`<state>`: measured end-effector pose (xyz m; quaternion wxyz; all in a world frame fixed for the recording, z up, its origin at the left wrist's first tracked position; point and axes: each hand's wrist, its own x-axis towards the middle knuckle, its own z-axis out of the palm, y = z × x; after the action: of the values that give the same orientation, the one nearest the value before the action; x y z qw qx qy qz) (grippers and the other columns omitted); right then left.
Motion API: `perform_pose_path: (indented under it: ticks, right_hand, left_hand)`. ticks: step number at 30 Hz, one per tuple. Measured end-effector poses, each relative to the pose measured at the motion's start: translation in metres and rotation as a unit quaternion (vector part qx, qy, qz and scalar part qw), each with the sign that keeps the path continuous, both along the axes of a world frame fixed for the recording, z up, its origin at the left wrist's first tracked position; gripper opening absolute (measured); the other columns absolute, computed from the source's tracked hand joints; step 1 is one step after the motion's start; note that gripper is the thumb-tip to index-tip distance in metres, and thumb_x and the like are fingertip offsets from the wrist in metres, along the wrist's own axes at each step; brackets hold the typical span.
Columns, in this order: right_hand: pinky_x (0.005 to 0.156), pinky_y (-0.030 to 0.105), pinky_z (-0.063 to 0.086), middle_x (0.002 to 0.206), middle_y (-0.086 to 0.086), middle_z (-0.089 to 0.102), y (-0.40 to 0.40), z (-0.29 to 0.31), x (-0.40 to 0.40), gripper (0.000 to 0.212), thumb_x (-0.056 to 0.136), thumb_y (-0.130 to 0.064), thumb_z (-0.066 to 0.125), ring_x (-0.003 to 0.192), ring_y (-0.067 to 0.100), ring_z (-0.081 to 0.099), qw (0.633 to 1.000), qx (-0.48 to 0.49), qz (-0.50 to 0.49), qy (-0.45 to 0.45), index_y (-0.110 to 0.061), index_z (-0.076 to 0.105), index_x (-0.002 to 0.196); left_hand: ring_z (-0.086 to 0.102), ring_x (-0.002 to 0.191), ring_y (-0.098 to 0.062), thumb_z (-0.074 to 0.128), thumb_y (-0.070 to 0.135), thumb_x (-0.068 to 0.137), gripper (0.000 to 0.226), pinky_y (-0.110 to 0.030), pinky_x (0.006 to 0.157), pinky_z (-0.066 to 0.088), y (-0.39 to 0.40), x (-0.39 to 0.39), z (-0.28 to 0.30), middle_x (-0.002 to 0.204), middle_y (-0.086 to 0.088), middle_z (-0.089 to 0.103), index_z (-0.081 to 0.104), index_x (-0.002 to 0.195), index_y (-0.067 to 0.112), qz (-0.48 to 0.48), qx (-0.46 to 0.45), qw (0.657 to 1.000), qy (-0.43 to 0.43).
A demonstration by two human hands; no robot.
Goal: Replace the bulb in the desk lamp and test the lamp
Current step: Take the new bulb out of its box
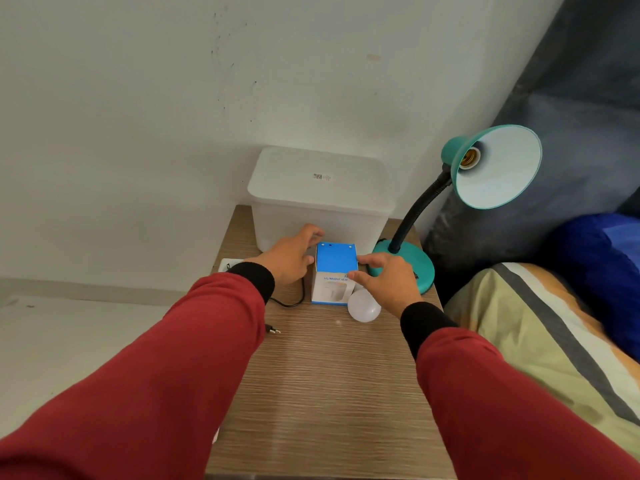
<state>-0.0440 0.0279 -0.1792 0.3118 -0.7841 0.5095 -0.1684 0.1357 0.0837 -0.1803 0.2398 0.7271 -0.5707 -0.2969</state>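
A teal desk lamp [408, 268] stands at the right of the wooden bedside table [329, 386]. Its shade [502, 168] tilts up and shows a bare brass socket [469, 156] with no bulb in it. A white bulb [363, 306] lies on the table beside a blue and white box [334, 275] marked HUMIDIFIER. My left hand [292, 258] touches the box's left side with fingers spread. On the box's right side, my right hand [388, 280] rests with its fingers at the top corner, above the bulb. The lamp's black cord and plug [273, 329] lie loose on the table.
A translucent lidded plastic bin [318, 199] stands against the wall behind the box. A white socket strip [230, 264] sits at the table's left edge. A bed with a striped blanket [554, 341] and dark cushions borders the table on the right.
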Motion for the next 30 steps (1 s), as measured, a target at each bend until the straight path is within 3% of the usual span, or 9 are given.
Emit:
perform_pose_path:
  ticks: [6, 12, 30]
  right_hand:
    - [0.104, 0.033, 0.043, 0.131, 0.003, 0.060, -0.0011, -0.0003, 0.0008, 0.045, 0.083, -0.026, 0.071, 0.125, 0.016, 0.052, 1.000, 0.008, 0.000, 0.001, -0.015, 0.061, 0.126]
    - [0.100, 0.030, 0.043, 0.129, 0.002, 0.062, -0.0026, -0.0028, 0.0009, 0.044, 0.082, -0.027, 0.072, 0.122, 0.015, 0.053, 1.000, 0.005, -0.003, -0.001, -0.016, 0.062, 0.123]
    - [0.098, 0.027, 0.042, 0.122, 0.002, 0.065, 0.0001, -0.0071, 0.0057, 0.042, 0.080, -0.023, 0.074, 0.116, 0.014, 0.056, 0.997, 0.027, -0.024, -0.061, -0.013, 0.063, 0.119]
  left_hand:
    - [0.039, 0.137, -0.019, 0.053, -0.001, 0.092, 0.050, -0.019, 0.096, 0.034, -0.0037, 0.0021, -0.0037, 0.145, -0.005, 0.045, 0.035, 0.135, 0.016, 0.030, -0.021, 0.999, 0.010]
    - [0.041, 0.135, -0.018, 0.054, 0.000, 0.092, 0.044, -0.018, 0.095, 0.033, -0.0040, 0.0014, -0.0049, 0.143, -0.006, 0.048, 0.039, 0.131, 0.014, 0.059, -0.026, 0.997, 0.046]
    - [0.047, 0.131, -0.017, 0.050, 0.010, 0.095, 0.034, -0.026, 0.102, 0.040, -0.0070, -0.0057, -0.0045, 0.139, -0.008, 0.052, 0.043, 0.128, 0.010, 0.083, -0.040, 0.995, 0.033]
